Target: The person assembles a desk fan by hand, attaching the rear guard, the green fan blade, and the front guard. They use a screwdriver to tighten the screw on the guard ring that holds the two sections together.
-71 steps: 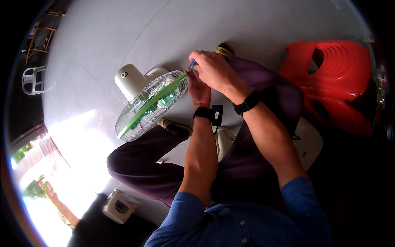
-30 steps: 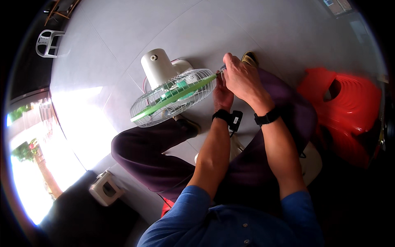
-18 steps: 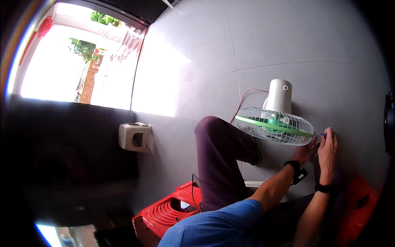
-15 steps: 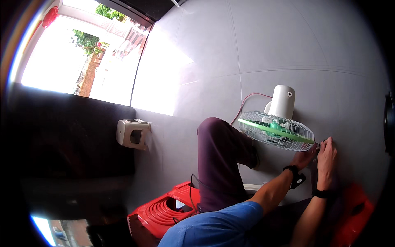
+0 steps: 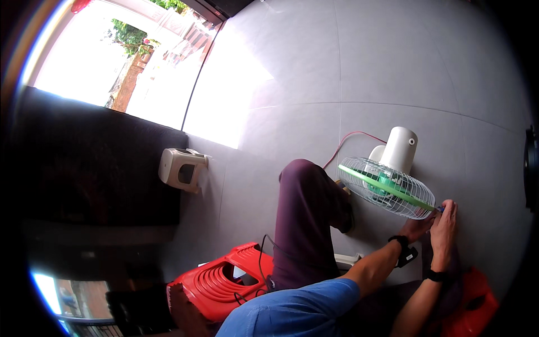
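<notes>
A small table fan with a wire cage, a green ring round the rim and a white body sits on the grey floor in front of me. My right hand is at the right end of the rim, fingers pinched on a small dark-blue thing too small to name. Just left of it, my left hand lies against the lower right edge of the cage. Its fingertips are hidden by the cage and the other hand. A pinkish-red cord runs from the fan's body toward my knee.
A beige stool stands at left beside a dark panel. A red plastic stool is near my left leg, a thin black cable looping over it. Another red piece shows at lower right. A bright doorway opens at upper left.
The view has shifted, so the fan sits slightly lower and further right in the picture. Both hands stay at the same end of the rim. A blue bit now shows at the right fingertips.
</notes>
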The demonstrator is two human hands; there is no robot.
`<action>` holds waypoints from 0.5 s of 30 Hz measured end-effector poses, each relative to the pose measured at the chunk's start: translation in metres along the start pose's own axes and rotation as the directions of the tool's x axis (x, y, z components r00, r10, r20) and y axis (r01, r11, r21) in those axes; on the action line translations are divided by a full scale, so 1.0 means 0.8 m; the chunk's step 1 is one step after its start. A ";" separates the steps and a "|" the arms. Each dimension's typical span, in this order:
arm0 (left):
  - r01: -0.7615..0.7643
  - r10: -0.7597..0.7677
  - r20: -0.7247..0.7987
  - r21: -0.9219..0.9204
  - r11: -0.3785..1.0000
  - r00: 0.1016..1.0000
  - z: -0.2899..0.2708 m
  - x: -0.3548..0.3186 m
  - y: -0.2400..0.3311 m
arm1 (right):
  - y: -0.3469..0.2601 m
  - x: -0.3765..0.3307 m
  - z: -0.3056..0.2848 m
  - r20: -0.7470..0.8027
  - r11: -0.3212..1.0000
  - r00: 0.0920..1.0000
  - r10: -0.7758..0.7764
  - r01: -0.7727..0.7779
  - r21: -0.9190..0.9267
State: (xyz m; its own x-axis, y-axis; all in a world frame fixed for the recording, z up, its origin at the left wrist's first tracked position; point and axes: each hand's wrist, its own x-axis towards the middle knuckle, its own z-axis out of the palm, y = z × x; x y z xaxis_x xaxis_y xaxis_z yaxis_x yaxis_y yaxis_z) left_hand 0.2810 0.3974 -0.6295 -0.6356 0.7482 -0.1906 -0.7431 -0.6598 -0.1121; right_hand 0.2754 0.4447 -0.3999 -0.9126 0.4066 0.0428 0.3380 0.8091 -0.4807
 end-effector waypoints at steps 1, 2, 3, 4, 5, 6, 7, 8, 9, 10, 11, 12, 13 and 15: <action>-0.020 0.018 -0.037 -0.056 0.998 0.999 0.013 -0.004 0.006 | 0.004 0.002 0.005 0.017 0.999 0.999 -0.043 0.043 0.002; -0.022 0.014 -0.064 -0.117 0.993 0.998 0.026 -0.007 0.006 | 0.007 0.000 0.007 0.024 1.000 1.000 -0.013 0.013 -0.025; -0.019 0.002 -0.097 -0.173 0.985 0.995 0.037 -0.009 0.007 | 0.011 0.001 0.010 0.029 0.999 0.999 0.027 -0.026 -0.046; -0.033 0.021 -0.098 -0.129 0.991 0.995 0.047 -0.011 0.009 | 0.014 0.000 0.012 0.033 0.996 0.997 0.065 -0.063 -0.067; -0.016 0.008 -0.095 -0.083 0.996 0.995 0.052 -0.011 0.007 | 0.008 -0.002 0.006 0.022 0.988 0.993 0.120 -0.117 -0.096; -0.038 0.034 -0.092 -0.041 0.998 0.995 0.052 -0.011 0.008 | -0.004 0.000 0.001 0.031 0.983 0.989 0.142 -0.137 -0.119; -0.067 0.064 -0.080 -0.039 0.997 0.995 0.052 -0.011 0.008 | -0.009 0.002 -0.001 0.039 0.977 0.986 0.165 -0.158 -0.142; -0.094 0.092 -0.067 -0.038 0.995 0.994 0.052 -0.011 0.008 | -0.006 0.002 0.001 0.021 0.985 0.992 0.128 -0.125 -0.120; -0.120 0.118 -0.053 -0.037 0.992 0.992 0.051 -0.011 0.008 | 0.000 0.001 0.006 0.000 0.991 0.996 0.093 -0.092 -0.099; -0.114 0.111 -0.060 -0.056 0.992 0.992 0.048 -0.011 0.007 | 0.004 0.000 0.008 -0.019 0.995 0.998 0.058 -0.059 -0.078; -0.106 0.101 -0.065 -0.075 0.992 0.993 0.045 -0.010 0.006 | 0.008 -0.001 0.010 -0.021 0.995 0.998 0.055 -0.057 -0.080; -0.095 0.088 -0.071 -0.093 0.991 0.994 0.042 -0.009 0.006 | 0.012 -0.001 0.011 -0.024 0.995 0.998 0.055 -0.057 -0.082; -0.081 0.074 -0.075 -0.088 0.993 0.994 0.039 -0.008 0.006 | 0.015 -0.003 0.012 -0.028 0.995 0.998 0.057 -0.059 -0.084; -0.071 0.064 -0.087 -0.081 0.994 0.994 0.031 -0.007 0.006 | 0.011 0.001 0.010 0.030 0.985 0.991 0.130 -0.125 -0.121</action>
State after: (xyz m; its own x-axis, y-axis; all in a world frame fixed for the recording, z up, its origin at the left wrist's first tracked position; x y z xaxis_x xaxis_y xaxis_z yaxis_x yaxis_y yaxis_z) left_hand 0.2755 0.3920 -0.6050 -0.6614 0.6951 -0.2816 -0.6763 -0.7151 -0.1766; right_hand 0.2756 0.4488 -0.4109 -0.8675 0.4953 -0.0458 0.4749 0.7973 -0.3725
